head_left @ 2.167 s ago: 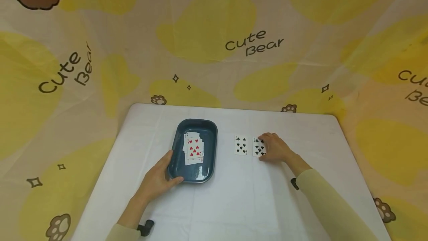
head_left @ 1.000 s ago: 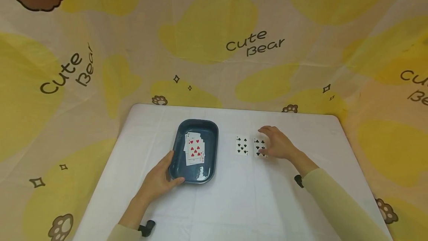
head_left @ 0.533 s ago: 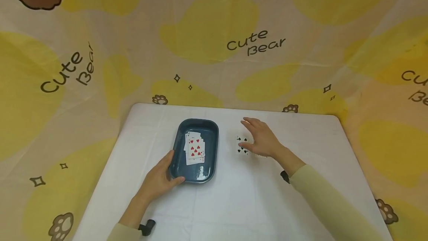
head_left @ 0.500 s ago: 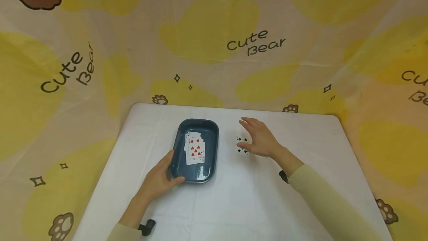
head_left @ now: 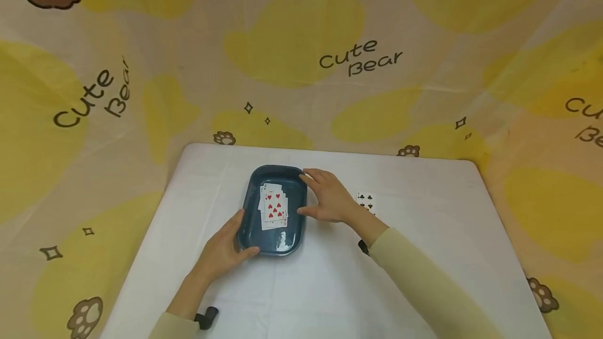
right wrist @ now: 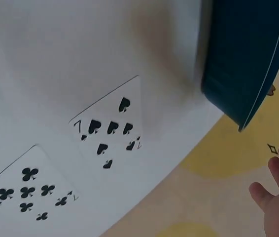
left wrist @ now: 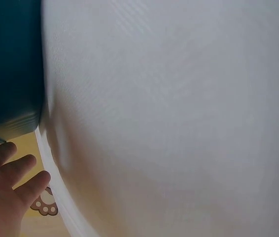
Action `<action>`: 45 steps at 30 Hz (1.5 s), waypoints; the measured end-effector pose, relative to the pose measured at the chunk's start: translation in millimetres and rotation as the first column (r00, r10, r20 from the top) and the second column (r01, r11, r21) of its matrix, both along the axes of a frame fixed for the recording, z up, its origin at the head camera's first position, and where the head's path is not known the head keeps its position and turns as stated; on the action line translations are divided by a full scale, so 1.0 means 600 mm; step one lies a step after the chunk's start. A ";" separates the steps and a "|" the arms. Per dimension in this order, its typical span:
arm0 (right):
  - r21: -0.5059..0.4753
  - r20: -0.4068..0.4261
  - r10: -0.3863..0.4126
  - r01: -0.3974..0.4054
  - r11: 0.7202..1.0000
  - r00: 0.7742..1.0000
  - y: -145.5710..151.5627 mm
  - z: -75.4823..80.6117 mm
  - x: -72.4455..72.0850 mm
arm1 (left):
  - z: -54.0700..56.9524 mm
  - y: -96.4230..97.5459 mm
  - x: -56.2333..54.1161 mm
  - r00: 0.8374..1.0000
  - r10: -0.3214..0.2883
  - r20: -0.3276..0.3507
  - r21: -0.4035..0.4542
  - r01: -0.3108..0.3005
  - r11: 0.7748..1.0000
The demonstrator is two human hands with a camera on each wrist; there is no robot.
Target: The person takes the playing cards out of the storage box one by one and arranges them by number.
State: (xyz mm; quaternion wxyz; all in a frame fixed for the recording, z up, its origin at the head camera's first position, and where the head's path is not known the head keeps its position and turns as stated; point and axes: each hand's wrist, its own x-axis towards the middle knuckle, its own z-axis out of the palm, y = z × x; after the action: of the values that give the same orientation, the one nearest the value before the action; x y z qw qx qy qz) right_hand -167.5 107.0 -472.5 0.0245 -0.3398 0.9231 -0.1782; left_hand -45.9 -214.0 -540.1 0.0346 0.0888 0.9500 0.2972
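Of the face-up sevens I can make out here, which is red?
The seven of hearts, lying on other cards in the tray; the seven of spades and the seven of clubs are black and lie outside it.

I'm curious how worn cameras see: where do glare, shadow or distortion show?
Head view: a glint inside the tray; left wrist view: brownish shadow on the white tablecloth, whose edge looks curved, perhaps by the lens; right wrist view: soft shadow beside the tray, yet the seven of spades and seven of clubs read clearly.
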 end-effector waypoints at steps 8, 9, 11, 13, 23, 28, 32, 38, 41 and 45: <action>0.036 0.018 0.051 -0.052 0.998 0.999 -0.077 -0.030 -0.004 | -0.005 -0.010 0.000 1.000 -0.010 -0.027 0.006 0.010 1.000; 0.040 0.021 0.049 -0.050 0.998 0.999 -0.085 -0.035 -0.005 | -0.006 -0.011 -0.001 1.000 -0.010 -0.030 0.005 0.010 1.000; 0.042 0.037 0.040 -0.041 0.998 0.999 -0.101 -0.045 -0.005 | -0.006 -0.011 0.000 0.999 -0.009 -0.040 0.011 0.009 1.000; 0.050 0.054 0.033 -0.036 0.998 0.998 -0.115 -0.055 -0.004 | -0.005 -0.012 0.000 0.999 -0.011 -0.045 0.016 0.011 1.000; 0.157 0.132 -0.032 0.011 0.988 0.991 -0.158 -0.064 -0.009 | -0.005 -0.013 -0.001 0.998 -0.022 -0.052 0.020 0.024 1.000; 0.243 0.146 -0.037 0.000 0.970 0.989 -0.168 -0.064 -0.013 | -0.005 -0.010 0.000 0.998 -0.026 -0.052 0.027 0.027 0.999; 0.288 0.147 -0.044 0.000 0.958 0.988 -0.173 -0.061 -0.016 | -0.005 -0.009 0.001 0.998 -0.028 -0.050 0.026 0.030 0.999; 0.323 0.171 -0.059 0.001 0.946 0.983 -0.177 -0.060 -0.019 | -0.002 -0.007 0.003 0.998 -0.033 -0.048 0.023 0.034 0.999; 0.325 0.175 -0.060 0.000 0.946 0.983 -0.177 -0.061 -0.020 | -0.004 -0.007 0.003 0.998 -0.034 -0.054 0.023 0.036 0.999; 0.330 0.160 -0.048 -0.007 0.944 0.986 -0.178 -0.063 -0.021 | -0.008 -0.007 0.001 0.997 -0.034 -0.066 0.024 0.035 0.999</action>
State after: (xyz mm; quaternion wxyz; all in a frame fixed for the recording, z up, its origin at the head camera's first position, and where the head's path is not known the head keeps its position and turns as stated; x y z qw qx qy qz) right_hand -180.2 0.3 -510.0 0.1559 -0.3052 0.9382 -0.0491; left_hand -45.4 -218.1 -544.6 0.0074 0.1153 0.9452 0.3055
